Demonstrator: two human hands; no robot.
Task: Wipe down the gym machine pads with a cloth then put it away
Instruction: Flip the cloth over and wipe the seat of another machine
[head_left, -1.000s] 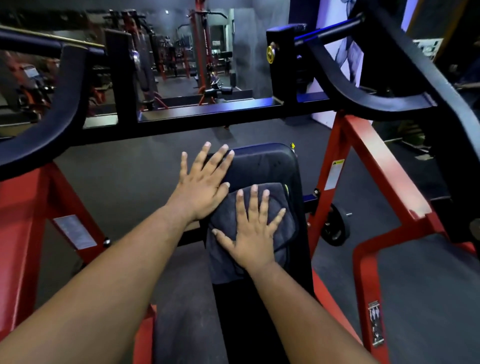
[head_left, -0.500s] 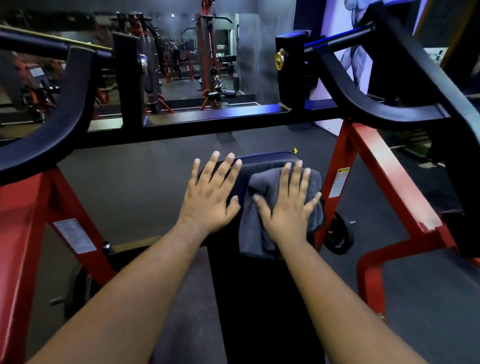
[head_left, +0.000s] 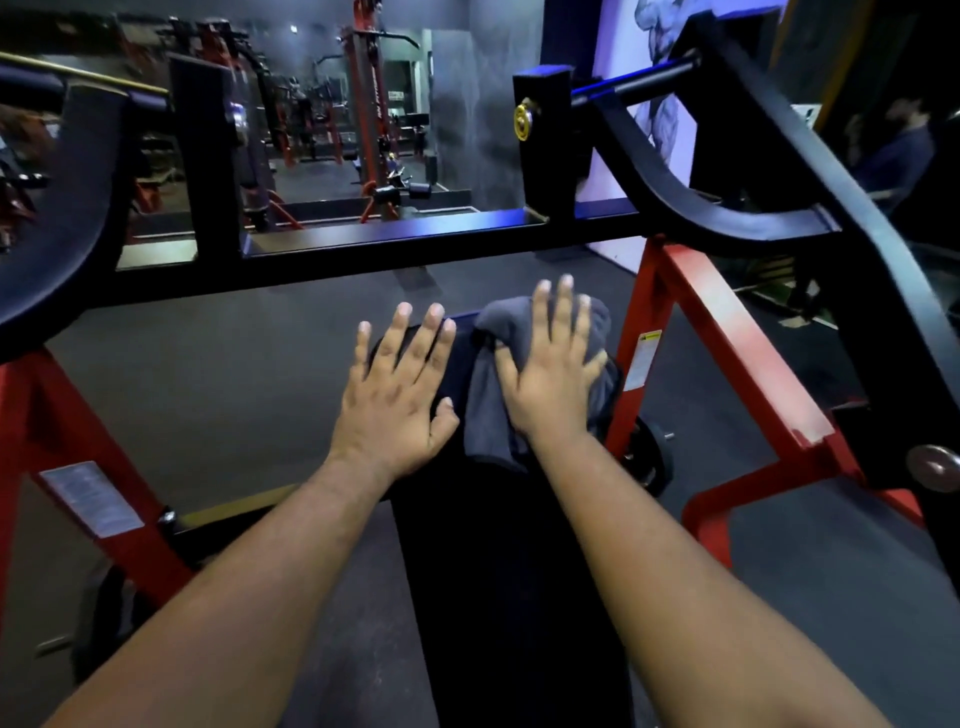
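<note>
A long black pad (head_left: 498, 571) of the gym machine runs away from me down the middle of the view. A grey cloth (head_left: 485, 410) lies bunched on its far right end. My right hand (head_left: 553, 374) presses flat on the cloth with straight, spread fingers that reach past the pad's far edge. My left hand (head_left: 397, 400) rests flat on the bare pad just left of the cloth, fingers straight.
Red frame legs (head_left: 727, 343) flank the pad on both sides. A black crossbar (head_left: 395, 249) spans the view just beyond my hands, with curved black arms (head_left: 691, 192) at each end. A weight plate (head_left: 649, 457) sits low right. A person (head_left: 898, 156) stands at far right.
My right hand has slid the cloth away from me and to the right, from mid-pad up to the pad's far end. My left hand has stayed flat on the pad.
</note>
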